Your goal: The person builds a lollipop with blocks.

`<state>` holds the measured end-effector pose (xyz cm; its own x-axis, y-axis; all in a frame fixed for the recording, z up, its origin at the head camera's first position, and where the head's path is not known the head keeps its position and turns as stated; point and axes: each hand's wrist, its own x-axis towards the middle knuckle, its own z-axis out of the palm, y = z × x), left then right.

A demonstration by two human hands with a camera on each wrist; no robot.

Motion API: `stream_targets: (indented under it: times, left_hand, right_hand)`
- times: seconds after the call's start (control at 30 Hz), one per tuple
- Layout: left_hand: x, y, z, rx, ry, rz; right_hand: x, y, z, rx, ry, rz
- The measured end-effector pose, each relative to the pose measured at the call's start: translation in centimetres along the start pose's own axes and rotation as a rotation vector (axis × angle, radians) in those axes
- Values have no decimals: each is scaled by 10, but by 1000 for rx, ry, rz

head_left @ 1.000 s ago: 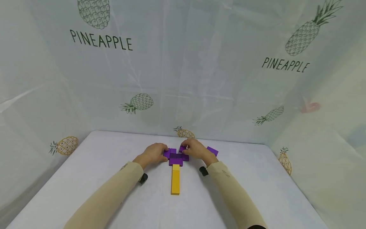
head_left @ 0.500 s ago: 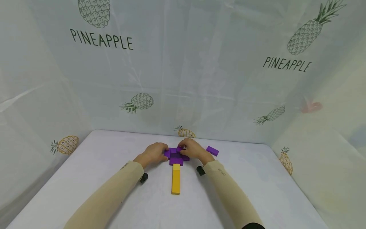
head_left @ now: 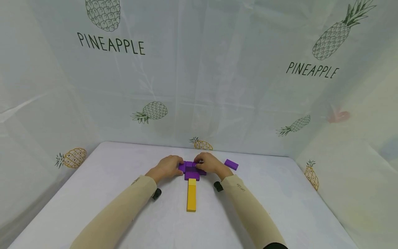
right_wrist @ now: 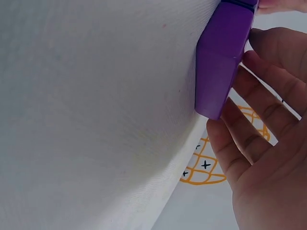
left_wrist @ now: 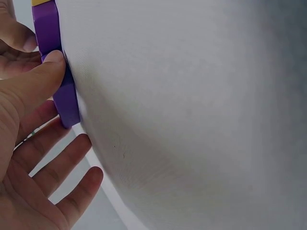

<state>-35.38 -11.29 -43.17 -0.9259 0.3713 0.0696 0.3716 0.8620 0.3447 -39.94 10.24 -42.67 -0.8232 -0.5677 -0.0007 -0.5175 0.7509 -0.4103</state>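
Note:
Several purple blocks lie fitted together on the white table, round a darker purple block [head_left: 191,169]. My left hand [head_left: 168,166] pinches the leftmost purple block [head_left: 181,168]; in the left wrist view its thumb [left_wrist: 53,60] lies on the purple side and other fingers spread beyond. My right hand [head_left: 212,164] holds a small purple block [head_left: 194,164] at the back right of the cluster with thumb and fingertips, which partly cover it. In the right wrist view a purple block [right_wrist: 216,72] stands before the right fingers [right_wrist: 235,153].
Below the front purple block [head_left: 191,176] runs a yellow column: a light yellow block [head_left: 192,182] and a long yellow block [head_left: 191,199]. A loose purple block [head_left: 231,164] lies right of the right hand. Pineapple-printed curtain [head_left: 211,103] hangs behind the table [head_left: 149,221].
My right hand has moved slightly left and down, bringing the small purple block against its neighbour in the back row. The left hand stays at the leftmost block.

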Motion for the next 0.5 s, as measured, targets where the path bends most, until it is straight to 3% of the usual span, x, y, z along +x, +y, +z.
stream_targets:
  times: [0.3, 0.5]
  left_hand:
    - [-1, 2, -2, 4, -14, -18]
    - [-1, 2, -1, -1, -10, -11]
  right_hand:
    - [-3, 0, -1, 23, -1, -3]
    - [-12, 6, -9, 31, 41, 21]
